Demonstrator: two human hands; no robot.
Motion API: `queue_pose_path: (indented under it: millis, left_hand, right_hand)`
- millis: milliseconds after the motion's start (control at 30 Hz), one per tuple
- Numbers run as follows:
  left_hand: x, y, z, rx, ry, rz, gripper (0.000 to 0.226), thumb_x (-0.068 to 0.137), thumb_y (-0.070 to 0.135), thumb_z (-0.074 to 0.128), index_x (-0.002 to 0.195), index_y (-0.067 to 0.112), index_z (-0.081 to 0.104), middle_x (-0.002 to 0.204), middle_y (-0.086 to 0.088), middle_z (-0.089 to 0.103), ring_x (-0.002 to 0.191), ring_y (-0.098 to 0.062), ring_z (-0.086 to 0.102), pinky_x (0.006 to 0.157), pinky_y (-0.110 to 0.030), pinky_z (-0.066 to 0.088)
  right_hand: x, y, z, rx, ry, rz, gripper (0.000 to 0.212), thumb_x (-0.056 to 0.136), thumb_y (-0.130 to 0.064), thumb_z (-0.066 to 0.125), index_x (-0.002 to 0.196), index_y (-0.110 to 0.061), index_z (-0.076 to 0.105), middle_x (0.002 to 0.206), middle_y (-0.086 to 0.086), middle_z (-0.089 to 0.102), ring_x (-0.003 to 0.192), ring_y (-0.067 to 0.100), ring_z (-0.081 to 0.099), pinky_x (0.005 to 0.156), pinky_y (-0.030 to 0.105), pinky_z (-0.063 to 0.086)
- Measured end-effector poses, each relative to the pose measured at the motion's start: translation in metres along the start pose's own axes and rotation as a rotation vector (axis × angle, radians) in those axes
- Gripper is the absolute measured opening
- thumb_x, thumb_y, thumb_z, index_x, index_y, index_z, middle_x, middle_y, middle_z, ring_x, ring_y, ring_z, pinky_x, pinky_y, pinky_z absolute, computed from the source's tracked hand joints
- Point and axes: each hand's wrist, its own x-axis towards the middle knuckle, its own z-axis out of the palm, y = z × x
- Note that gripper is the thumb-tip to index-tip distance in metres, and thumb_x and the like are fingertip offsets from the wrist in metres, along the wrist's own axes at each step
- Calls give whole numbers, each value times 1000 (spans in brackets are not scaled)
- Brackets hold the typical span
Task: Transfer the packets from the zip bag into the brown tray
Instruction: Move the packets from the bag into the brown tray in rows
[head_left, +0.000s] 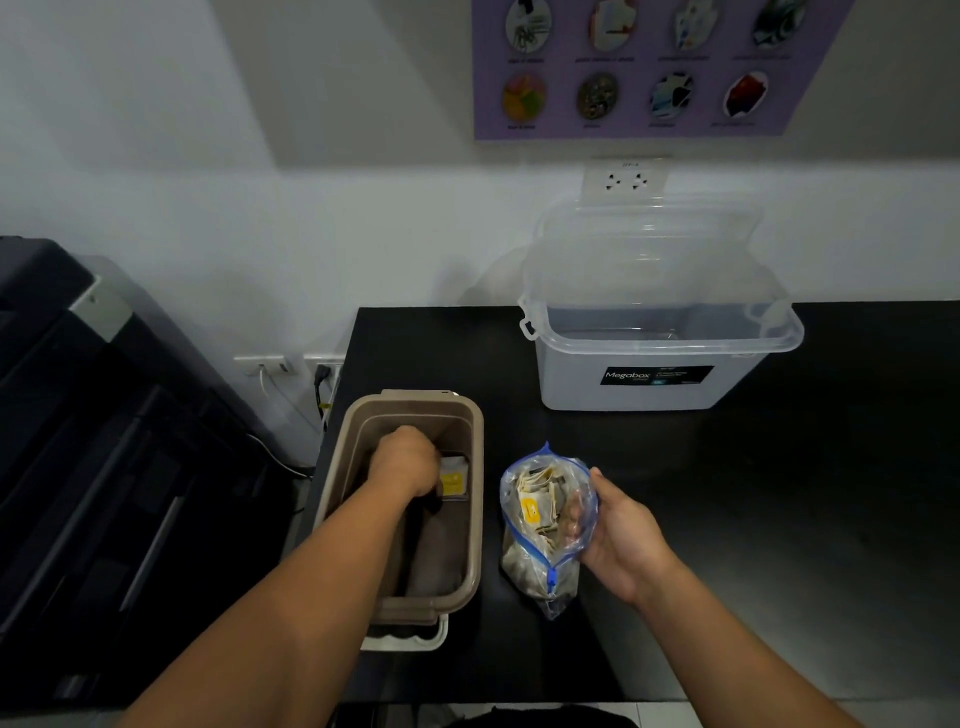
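**Brown tray (476, 493) holds one packet, zip bag beside it**

Black table (779, 493) carries the tray at its near left, long side running away from the person. The left hand (408, 457) is down inside the tray at its far end, knuckles up, fingers curled onto the left edge of a packet (454, 480) with a yellow label that lies against the tray's right wall. Just right of the tray the zip bag (540, 551) stands on the table, its blue-edged mouth gaping. The right hand (618, 535) grips the bag's right side, fingers pressed into the plastic. More packets (535, 506) fill the bag. Far right sits a clear storage box (649, 384), its lid (649, 249) leaning on the wall behind it.
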Motion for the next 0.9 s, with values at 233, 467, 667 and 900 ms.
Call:
queue_pose_path:
  millis: [233, 467, 667, 900]
  left_hand:
    - [-55, 25, -51, -182, 215, 144, 18, 91, 12, 64, 84, 28, 66, 90, 5, 69, 87, -12, 65, 78, -25, 50]
    - [-99, 86, -35, -90, 8, 458, 6, 90, 20, 70, 93, 23, 76, 86, 9, 71, 82, -4, 67, 75, -18, 53]
    - [-83, 120, 13, 504, -200, 340, 24, 89, 18, 70, 112, 13, 68, 94, -5, 63, 91, -20, 66, 81, -33, 56]
    - [-84, 127, 27, 577, -266, 270, 37, 90, 22, 70, 124, 9, 60, 96, -8, 56, 96, -23, 63, 82, -35, 53]
  right_hand:
    - [0, 0, -3, 0, 15, -12, 46, 111, -31, 40, 130, 2, 65, 122, 23, 72, 115, 38, 69, 107, 60, 49]
    - [4, 2, -3, -44, 12, -37, 41, 110, -21, 39, 137, 5, 57, 119, 24, 72, 111, 40, 71, 101, 55, 54]
    - [6, 0, -7, -71, 0, -39, 41, 112, -22, 35, 133, 1, 60, 121, 24, 73, 115, 38, 71, 103, 56, 53]
    - [6, -3, -12, -42, 3, -27, 39, 110, -22, 39, 133, 0, 61, 121, 24, 73, 115, 37, 71, 103, 58, 53]
